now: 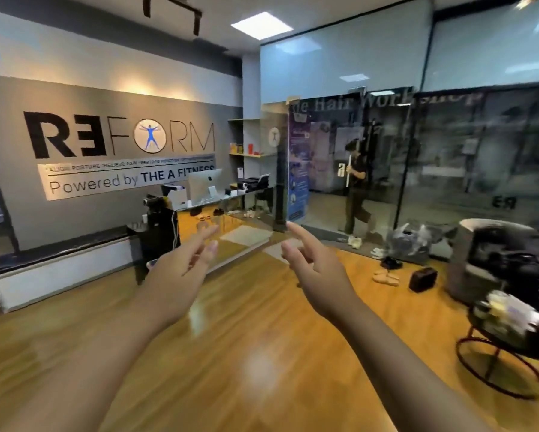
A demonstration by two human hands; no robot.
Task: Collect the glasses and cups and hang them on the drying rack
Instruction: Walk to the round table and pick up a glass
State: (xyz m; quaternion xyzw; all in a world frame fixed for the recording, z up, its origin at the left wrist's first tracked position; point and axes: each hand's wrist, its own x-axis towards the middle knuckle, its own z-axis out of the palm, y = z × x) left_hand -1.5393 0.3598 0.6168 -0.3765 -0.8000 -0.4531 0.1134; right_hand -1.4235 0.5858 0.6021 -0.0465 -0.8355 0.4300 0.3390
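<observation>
Both of my arms reach forward over a wooden floor (pixel 230 369). My left hand (pixel 181 263) is held out with fingers extended and slightly spread, holding nothing. My right hand (pixel 312 263) is held out too, its index finger pointing forward and the other fingers loosely bent, and it is empty as well. No glasses, cups or drying rack can be made out in this blurred view.
A low white bench (pixel 59 269) runs along the grey wall at left. A desk with a computer monitor (pixel 204 185) stands at the back. A round black table (pixel 517 325) piled with items is at right. Shoes (pixel 386 275) lie near the glass wall, behind which a person (pixel 357 188) stands.
</observation>
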